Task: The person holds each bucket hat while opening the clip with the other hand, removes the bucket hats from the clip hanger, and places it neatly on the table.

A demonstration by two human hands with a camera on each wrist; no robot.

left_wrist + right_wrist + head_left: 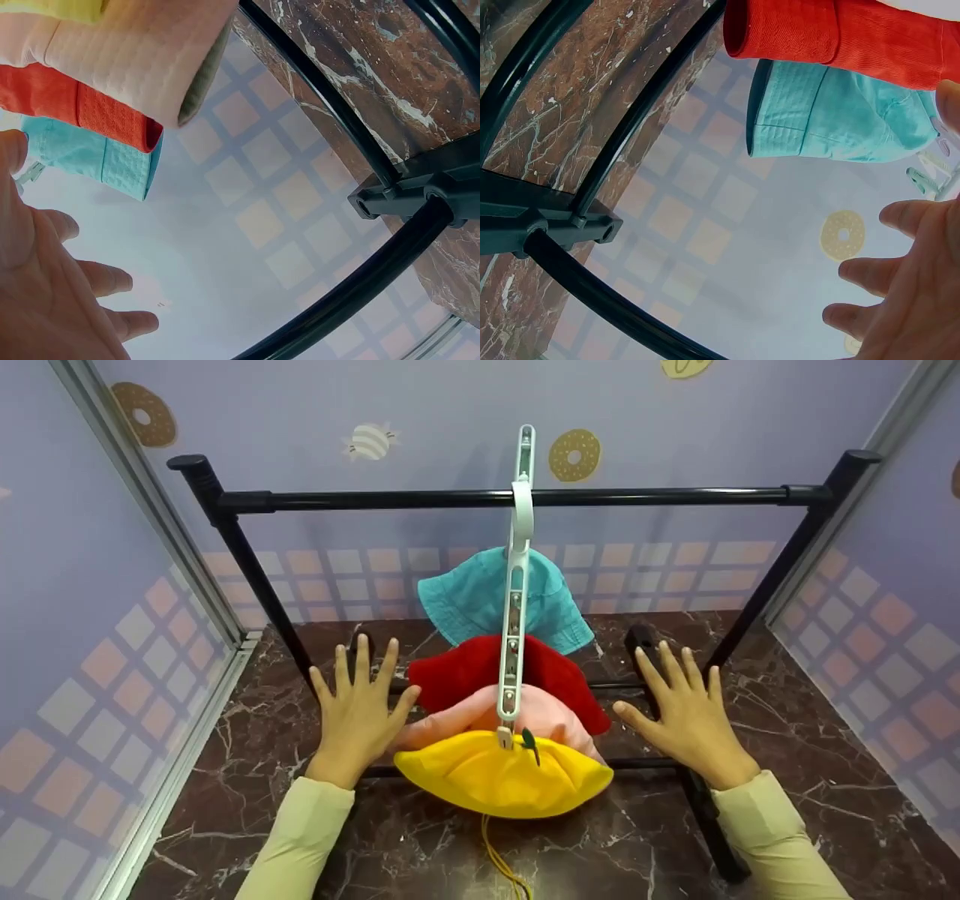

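Observation:
Four hats hang in a row from a pale green clip hanger [517, 577], whose hook goes over the black bar. Nearest is a yellow hat [502, 780] with a small green leaf, its top in a clip. Behind it come a pink hat [547, 709], a red hat [570, 682] and a turquoise hat [555, 592]. My left hand [358, 712] is spread flat in the air, left of the hats, its thumb near the red one. To their right my right hand [686, 720] is spread likewise, holding nothing.
A black garment rack [390, 501] with slanted posts stands on a dark marbled tabletop [247, 780]. Its foot [716, 840] lies near the right forearm. Lavender walls [285, 427] enclose the back and sides. A yellow cord [499, 855] dangles under the yellow hat.

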